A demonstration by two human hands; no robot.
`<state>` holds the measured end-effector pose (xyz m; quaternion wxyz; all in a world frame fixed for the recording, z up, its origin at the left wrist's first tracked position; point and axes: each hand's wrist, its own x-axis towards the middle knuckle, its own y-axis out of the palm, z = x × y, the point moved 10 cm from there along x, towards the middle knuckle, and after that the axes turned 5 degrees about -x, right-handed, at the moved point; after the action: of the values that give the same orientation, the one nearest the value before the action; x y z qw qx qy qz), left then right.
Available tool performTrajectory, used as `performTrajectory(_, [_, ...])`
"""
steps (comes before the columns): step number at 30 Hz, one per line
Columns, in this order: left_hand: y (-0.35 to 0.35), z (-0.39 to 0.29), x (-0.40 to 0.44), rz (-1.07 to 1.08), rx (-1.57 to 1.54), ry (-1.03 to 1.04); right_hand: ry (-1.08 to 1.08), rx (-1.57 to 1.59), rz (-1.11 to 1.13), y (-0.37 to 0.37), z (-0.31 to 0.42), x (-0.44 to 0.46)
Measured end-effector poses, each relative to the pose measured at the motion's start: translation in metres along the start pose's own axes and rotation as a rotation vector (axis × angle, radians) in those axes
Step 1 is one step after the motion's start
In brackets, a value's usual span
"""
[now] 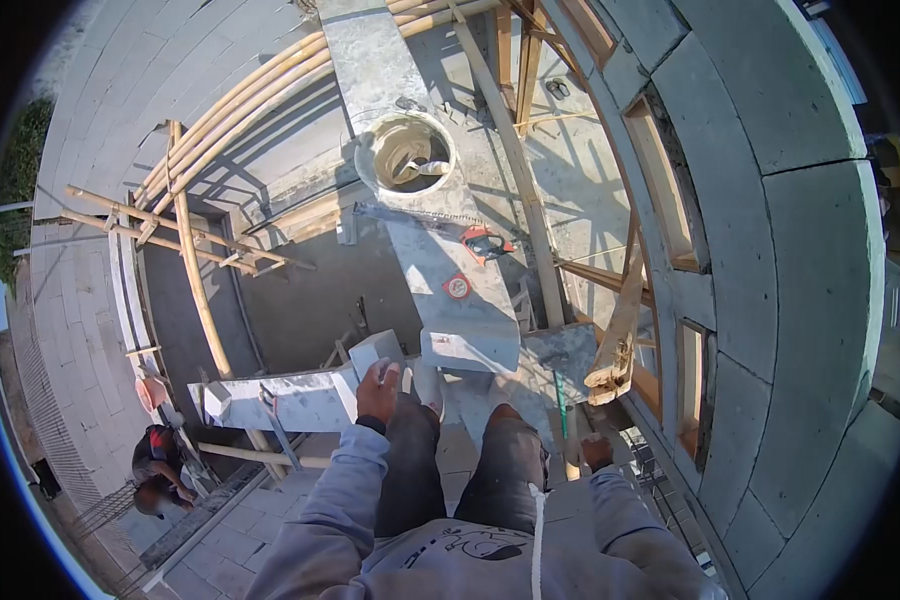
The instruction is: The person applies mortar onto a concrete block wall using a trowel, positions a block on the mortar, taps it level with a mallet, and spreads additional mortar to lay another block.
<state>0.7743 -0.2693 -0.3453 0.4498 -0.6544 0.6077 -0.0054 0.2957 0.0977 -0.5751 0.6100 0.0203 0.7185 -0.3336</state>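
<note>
My left hand (pixel 378 393) is closed round something I cannot make out, close to a pale block (pixel 376 349) at the edge of the plank. My right hand (pixel 597 452) hangs low beside my right thigh, its fingers too small and shaded to read. In front of my feet a whitish block (pixel 470 347) lies across the plank (pixel 435 255). Farther along the plank are a red-and-white tape measure (pixel 457 287), a handsaw with an orange handle (pixel 485 243) and a round bucket (pixel 406 153) with grey residue inside.
Bamboo poles (pixel 192 270) frame the left side above a floor far below. A block wall (pixel 820 270) with wooden window frames (pixel 662 180) rises at the right. Another person (pixel 157 470) bends at the lower left. A broken timber end (pixel 612 375) juts up at the right.
</note>
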Motion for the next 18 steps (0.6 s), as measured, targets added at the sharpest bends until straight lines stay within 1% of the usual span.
performTrajectory(3, [-0.007, -0.03, 0.025, 0.015, 0.03, 0.022, -0.047, -0.041, 0.046, -0.025, -0.003, -0.004])
performTrajectory(5, [-0.011, -0.035, 0.044, -0.023, 0.015, 0.062, -0.1, 0.026, -0.072, -0.018, -0.005, 0.007])
performTrajectory(7, [-0.017, -0.039, 0.065, -0.073, 0.025, 0.066, -0.072, 0.049, -0.109, -0.042, 0.008, 0.005])
performTrajectory(8, [-0.021, -0.04, 0.075, -0.09, 0.073, 0.043, -0.018, 0.04, -0.085, -0.062, 0.028, -0.008])
performTrajectory(11, [-0.021, -0.012, 0.12, -0.098, 0.015, -0.059, -0.027, -0.1, -0.113, -0.089, 0.102, -0.019])
performTrajectory(14, [-0.012, 0.018, 0.176, -0.108, -0.005, -0.144, 0.149, 0.44, -0.317, -0.226, 0.214, -0.08])
performTrajectory(17, [-0.004, 0.026, 0.256, -0.123, 0.065, -0.251, 0.082, 0.626, -0.32, -0.249, 0.294, -0.036])
performTrajectory(18, [-0.001, 0.021, 0.282, -0.13, -0.055, -0.307, 0.027, 0.562, -0.32, -0.28, 0.336, -0.022])
